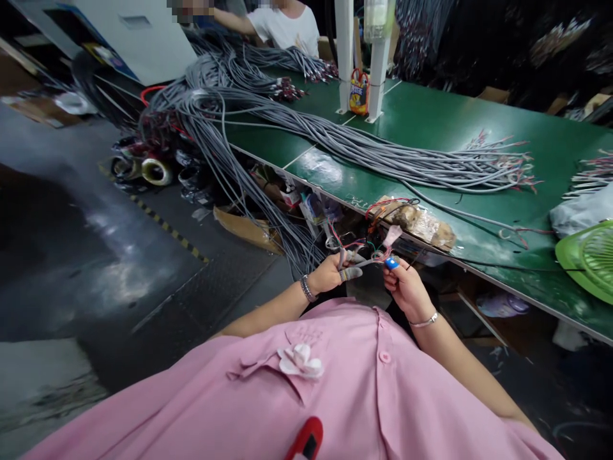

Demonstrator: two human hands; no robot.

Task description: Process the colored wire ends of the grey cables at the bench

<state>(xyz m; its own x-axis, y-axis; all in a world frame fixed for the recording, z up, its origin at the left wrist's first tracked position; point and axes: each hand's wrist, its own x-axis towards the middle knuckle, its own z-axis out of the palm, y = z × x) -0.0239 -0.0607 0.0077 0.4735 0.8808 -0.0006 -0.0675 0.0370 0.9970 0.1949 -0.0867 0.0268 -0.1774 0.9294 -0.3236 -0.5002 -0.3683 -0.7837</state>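
Just in front of my body, off the table's front edge, my left hand [328, 275] is closed round a grey cable [366, 262]. Grey covers sit on some of its fingers. The cable's stripped end fans into thin coloured wires [382, 255], mostly red and pink. My right hand [407, 287], with a blue cover [391, 262] on the thumb, pinches at these wires; its fingertips are partly hidden. Right above the hands, a wood-like block [426, 227] wrapped in clear tape lies on the table edge. A pale pink scrap [393, 236] hangs beside it.
A long bundle of grey cables [345, 137] crosses the green table [426, 108] and droops over its left edge. A green basket [591, 255] stands at the right. White posts [343, 57] rise at the back. Beyond the table is another person [287, 29].
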